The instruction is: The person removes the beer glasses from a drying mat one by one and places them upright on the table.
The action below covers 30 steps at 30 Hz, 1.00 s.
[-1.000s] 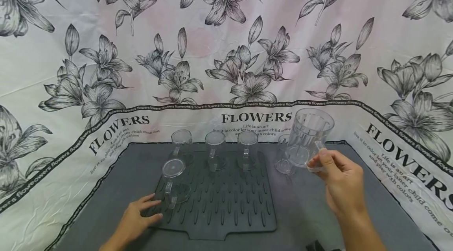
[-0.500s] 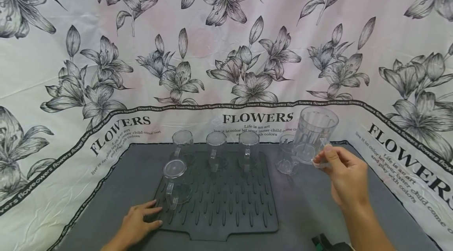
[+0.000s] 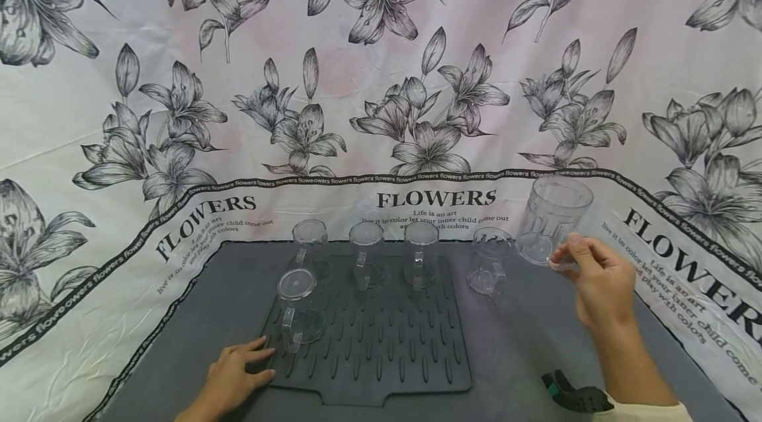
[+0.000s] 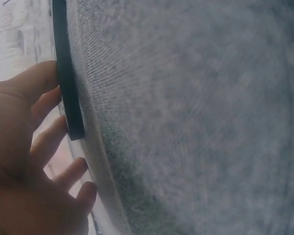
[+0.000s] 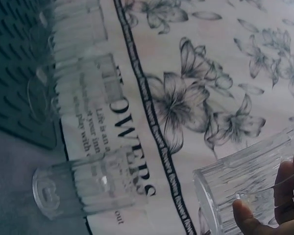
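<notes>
My right hand (image 3: pixel 604 283) pinches the handle of a clear mug (image 3: pixel 550 213), holding it upright above the right side of the table. In the right wrist view, thumb and fingers are bent at that mug's handle. Another clear mug (image 3: pixel 489 263) stands upright on the table, right of the dark ribbed draining mat (image 3: pixel 381 366). Several clear mugs, apparently upside down, are on the mat: three along its back and a nearer one (image 3: pixel 296 309) at the left. With extended fingers, my left hand (image 3: pixel 232 372) touches the mat's left edge, also visible in the left wrist view.
Grey cloth covers the table (image 3: pixel 506 349). A white curtain (image 3: pixel 333 111) with printed lilies and lettering rises behind it and along both sides. The mat has a tab (image 3: pixel 354 399) at its front edge. A black band (image 3: pixel 574 395) shows by my right wrist.
My right hand has carried its mug rightward and slightly up, away from the standing mug. That mug now shows fully. My left hand has stayed at the mat's edge.
</notes>
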Available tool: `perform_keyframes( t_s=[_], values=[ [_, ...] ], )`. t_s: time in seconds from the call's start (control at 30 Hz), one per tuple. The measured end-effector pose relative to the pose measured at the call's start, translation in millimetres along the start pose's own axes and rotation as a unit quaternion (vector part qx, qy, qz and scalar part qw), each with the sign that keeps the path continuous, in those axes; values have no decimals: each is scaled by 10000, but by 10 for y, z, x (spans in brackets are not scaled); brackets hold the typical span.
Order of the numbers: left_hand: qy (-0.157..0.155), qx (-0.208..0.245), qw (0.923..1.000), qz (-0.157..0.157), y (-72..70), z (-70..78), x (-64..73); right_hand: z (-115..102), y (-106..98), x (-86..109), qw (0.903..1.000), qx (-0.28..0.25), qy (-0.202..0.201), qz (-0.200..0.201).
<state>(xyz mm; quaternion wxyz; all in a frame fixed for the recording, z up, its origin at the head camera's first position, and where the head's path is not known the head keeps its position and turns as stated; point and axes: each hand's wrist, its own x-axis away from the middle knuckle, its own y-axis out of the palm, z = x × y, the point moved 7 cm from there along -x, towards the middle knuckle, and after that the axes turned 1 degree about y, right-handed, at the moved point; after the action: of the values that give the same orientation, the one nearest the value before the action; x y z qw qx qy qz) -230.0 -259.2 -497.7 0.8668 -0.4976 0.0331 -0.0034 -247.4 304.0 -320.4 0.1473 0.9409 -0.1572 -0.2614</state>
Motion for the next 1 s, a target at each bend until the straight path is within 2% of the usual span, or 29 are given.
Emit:
perform_keyframes(
  t_s=[0.3, 0.5, 0.77, 1.0],
  values=[
    [-58, 45, 9999, -68, 4, 6, 15, 235, -231, -173, 9998, 86, 133, 83],
    [-121, 6, 9997, -202, 25, -12, 7, 499, -422, -245, 9989, 114, 395, 244],
    [-222, 7, 9995, -237, 33, -48, 3, 930, -660, -273, 9925, 537, 855, 693],
    [-221, -34, 9995, -231, 34, -43, 1, 1186, -783, -247, 9894, 496, 1080, 834]
  ],
)
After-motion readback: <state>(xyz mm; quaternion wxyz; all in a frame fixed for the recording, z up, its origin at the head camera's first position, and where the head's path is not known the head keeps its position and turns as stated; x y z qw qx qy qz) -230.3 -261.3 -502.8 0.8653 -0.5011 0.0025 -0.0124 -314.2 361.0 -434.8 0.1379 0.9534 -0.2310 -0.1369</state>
